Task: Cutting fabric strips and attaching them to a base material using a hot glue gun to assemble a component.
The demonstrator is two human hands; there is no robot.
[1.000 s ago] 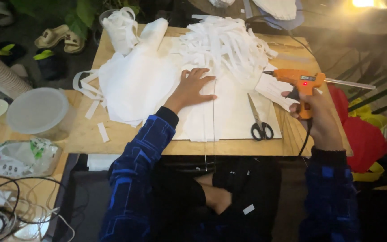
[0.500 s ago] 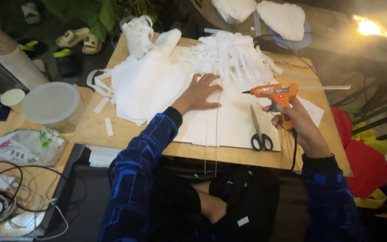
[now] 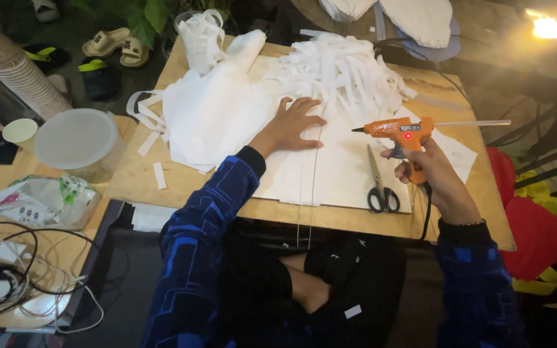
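Observation:
My left hand (image 3: 293,122) lies flat, fingers spread, on white sheets of paper (image 3: 336,171) on a wooden board (image 3: 465,200). My right hand (image 3: 430,171) grips an orange glue gun (image 3: 398,131) above the board's right side. Its nozzle points left, a red light glows on its body, and a clear glue stick juts out to the right. Black-handled scissors (image 3: 378,182) lie on the paper just left of that hand. A thin clear strip (image 3: 311,187) runs from near my left hand down over the board's front edge.
A heap of white paper strips (image 3: 343,71) and folded white pieces (image 3: 214,109) fill the back of the board. A lidded plastic tub (image 3: 78,138), a small cup (image 3: 19,131), stacked paper cups (image 3: 17,71), a plastic bag (image 3: 43,201) and tangled cables (image 3: 14,270) are at the left. Red fabric (image 3: 536,225) sits at the right.
My right hand has carried the glue gun left over the paper and turned its nozzle leftward. My left hand stays flat on the paper. The camera view has shifted.

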